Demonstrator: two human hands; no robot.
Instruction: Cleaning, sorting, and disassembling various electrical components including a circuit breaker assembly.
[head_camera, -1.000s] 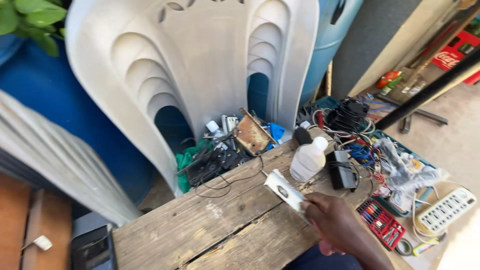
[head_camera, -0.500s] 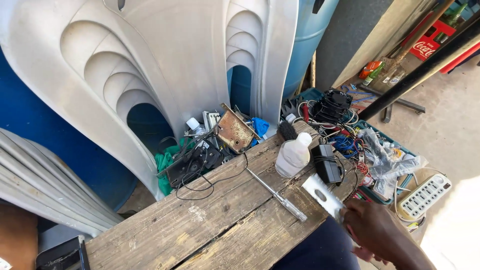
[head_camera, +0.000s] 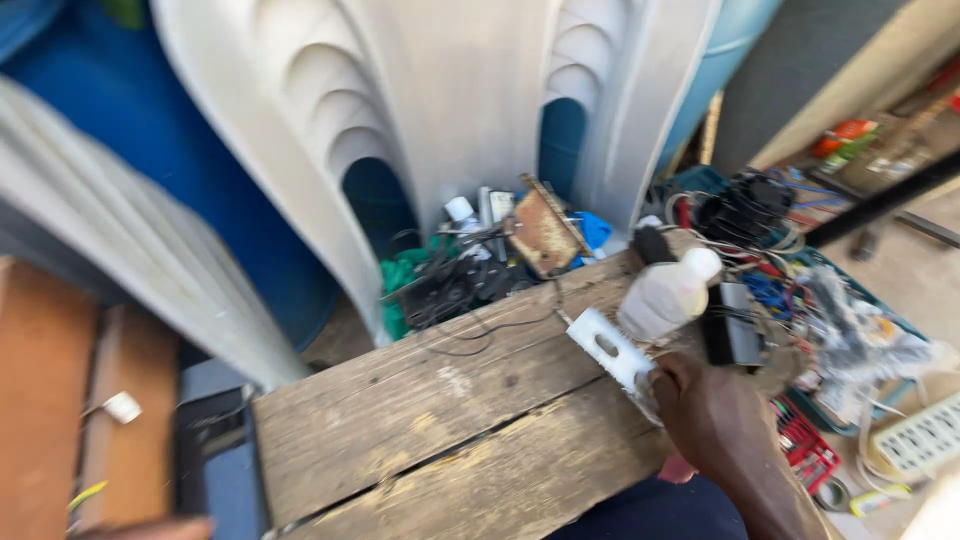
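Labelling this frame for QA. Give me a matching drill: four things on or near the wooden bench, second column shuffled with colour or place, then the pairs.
Column one:
1. plastic bottle
2. flat metal piece
3. power strip
4. rusty plate

Column two:
A. in the right hand
B. brown, leaning by the white chair
C. translucent white, on the wooden bench
D. white, low at the right edge

Pairs: 1-C, 2-A, 3-D, 4-B

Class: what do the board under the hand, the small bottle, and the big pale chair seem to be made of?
Board: bare weathered wood, showing grain and a long crack. Bottle: probably translucent white plastic, with a matte look. Chair: likely moulded plastic, smooth, off-white, with arched cut-outs.
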